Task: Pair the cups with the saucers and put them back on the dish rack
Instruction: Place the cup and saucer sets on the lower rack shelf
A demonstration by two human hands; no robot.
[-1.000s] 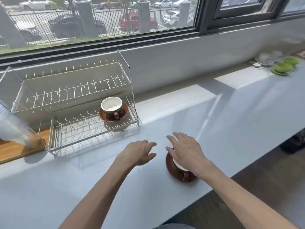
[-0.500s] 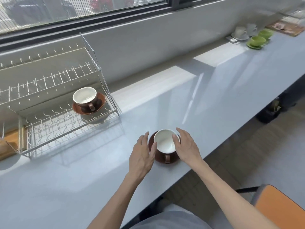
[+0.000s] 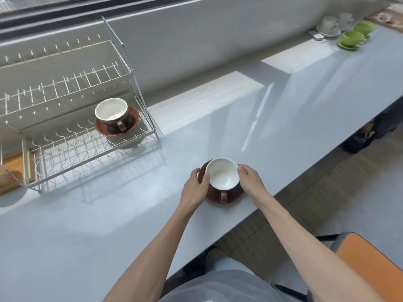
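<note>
A brown cup with a white inside [image 3: 222, 173] stands on a brown saucer [image 3: 236, 194] near the counter's front edge, handle toward me. My left hand [image 3: 196, 188] grips the saucer's left rim and touches the cup. My right hand [image 3: 250, 182] holds the saucer's right side, fingertips at the cup's rim. A second brown cup [image 3: 111, 112] on its saucer [image 3: 130, 123] rests on the lower shelf of the wire dish rack [image 3: 87, 147], at its right end.
Two green cups on saucers [image 3: 352, 38] and two white cups [image 3: 329, 25] sit at the far right of the grey counter [image 3: 283, 118]. A wooden board [image 3: 11, 171] lies left of the rack. An orange chair [image 3: 368, 264] stands at lower right.
The view has tilted down and shifted. Both hands closed in from above the cup onto the two sides of the cup and saucer on the counter.
</note>
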